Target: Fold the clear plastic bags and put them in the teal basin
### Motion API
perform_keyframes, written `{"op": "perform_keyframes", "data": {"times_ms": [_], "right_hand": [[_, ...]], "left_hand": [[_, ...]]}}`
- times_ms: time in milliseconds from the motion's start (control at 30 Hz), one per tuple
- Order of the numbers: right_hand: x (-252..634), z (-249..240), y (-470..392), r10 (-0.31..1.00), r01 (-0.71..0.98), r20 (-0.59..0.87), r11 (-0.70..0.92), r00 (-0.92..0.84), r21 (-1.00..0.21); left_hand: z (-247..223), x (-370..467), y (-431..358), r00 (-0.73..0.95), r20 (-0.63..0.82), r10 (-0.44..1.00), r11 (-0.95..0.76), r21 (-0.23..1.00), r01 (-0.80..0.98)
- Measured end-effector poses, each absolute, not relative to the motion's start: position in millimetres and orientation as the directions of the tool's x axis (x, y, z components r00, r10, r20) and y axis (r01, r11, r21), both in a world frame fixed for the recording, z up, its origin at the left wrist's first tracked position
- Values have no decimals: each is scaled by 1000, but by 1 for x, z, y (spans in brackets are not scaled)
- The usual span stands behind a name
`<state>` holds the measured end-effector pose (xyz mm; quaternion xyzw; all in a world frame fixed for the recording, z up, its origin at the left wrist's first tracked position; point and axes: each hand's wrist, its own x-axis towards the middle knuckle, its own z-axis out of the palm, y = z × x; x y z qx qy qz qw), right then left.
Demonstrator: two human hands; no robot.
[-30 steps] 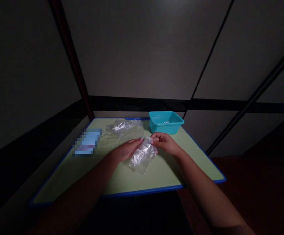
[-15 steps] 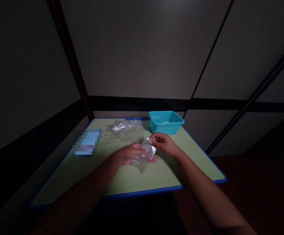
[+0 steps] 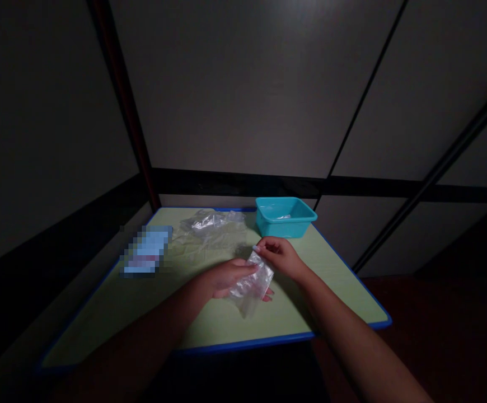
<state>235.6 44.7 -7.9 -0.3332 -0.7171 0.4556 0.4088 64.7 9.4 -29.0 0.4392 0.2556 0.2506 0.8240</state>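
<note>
Pale green tabletop (image 3: 226,330), edged in blue, fills the foreground. Above its middle, the left hand (image 3: 226,278) grasps crinkled clear film (image 3: 254,282), thumb on top; the right hand (image 3: 281,257) pinches the film's upper end. Farther back sit loose plastic (image 3: 204,223) and a turquoise basin (image 3: 283,228), before a dark-banded wall (image 3: 235,101).

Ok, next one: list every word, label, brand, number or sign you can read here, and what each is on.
No readable text anywhere in view.
Pale-blue item at the table's left: pixelated; any print on it cannot be read.
Clear plastic piece in the hands: no lettering can be made out.
Crumpled plastic sheet behind: none legible.
Turquoise basin: no marking visible on the sides shown.
</note>
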Motion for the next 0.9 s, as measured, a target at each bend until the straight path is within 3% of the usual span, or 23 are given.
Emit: {"op": "perform_keyframes", "data": {"times_ms": [167, 433, 767, 900], "right_hand": [[237, -6, 44, 844, 131, 337, 422, -417, -897], [250, -3, 46, 803, 338, 421, 570, -421, -749], [267, 0, 62, 848, 247, 454, 519, -273, -819], [275, 4, 64, 866, 192, 441, 487, -235, -852]], "left_hand": [[-31, 68, 10, 718, -217, 662, 508, 834, -216], [-29, 61, 6, 699, -205, 685, 470, 858, -208], [-26, 52, 7, 688, -225, 690, 446, 881, -159], [-20, 53, 11, 537, -276, 797, 378, 922, -86]]}}
